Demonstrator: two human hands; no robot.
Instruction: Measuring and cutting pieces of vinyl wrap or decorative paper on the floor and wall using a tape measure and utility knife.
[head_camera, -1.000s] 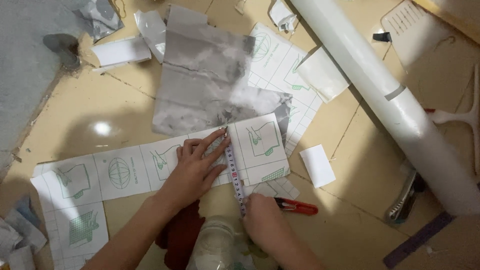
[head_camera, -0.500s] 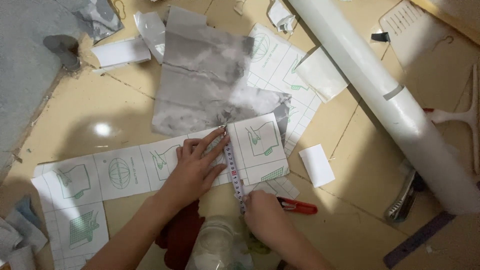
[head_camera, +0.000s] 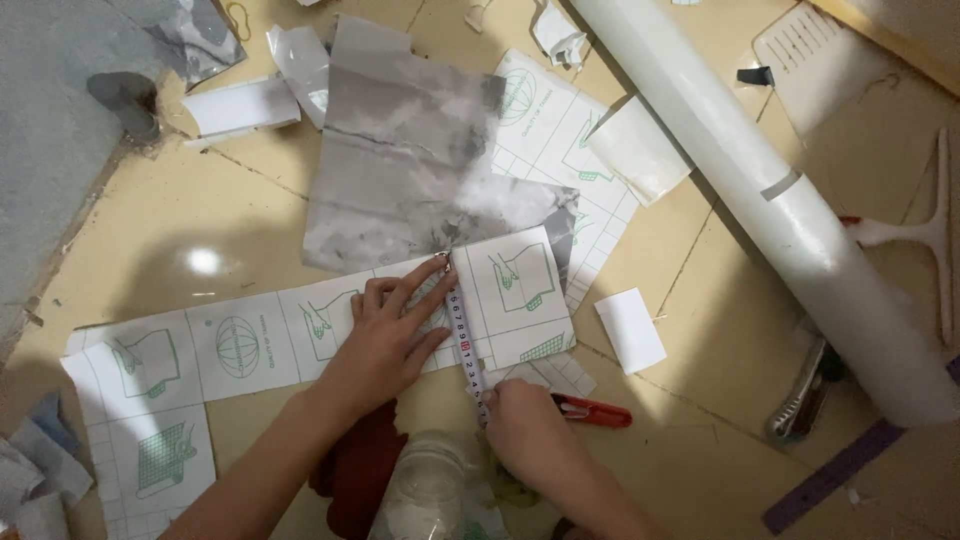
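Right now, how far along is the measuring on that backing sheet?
Done: the tape measure is laid across the white backing sheet, its tip at the sheet's top edge. In hand: the left hand presses flat on the sheet beside the tape, and the right hand pins the tape's lower end. Left: no mark or cut shows along the tape; the red cutter lies on the floor by the right hand.

A tape measure (head_camera: 463, 330) lies across a paper strip (head_camera: 300, 335) on the floor (head_camera: 720, 330), between the left hand (head_camera: 385, 340) and right hand (head_camera: 525, 430). A large sheet (head_camera: 420, 170) lies behind them, a roll (head_camera: 770, 190) to the right.
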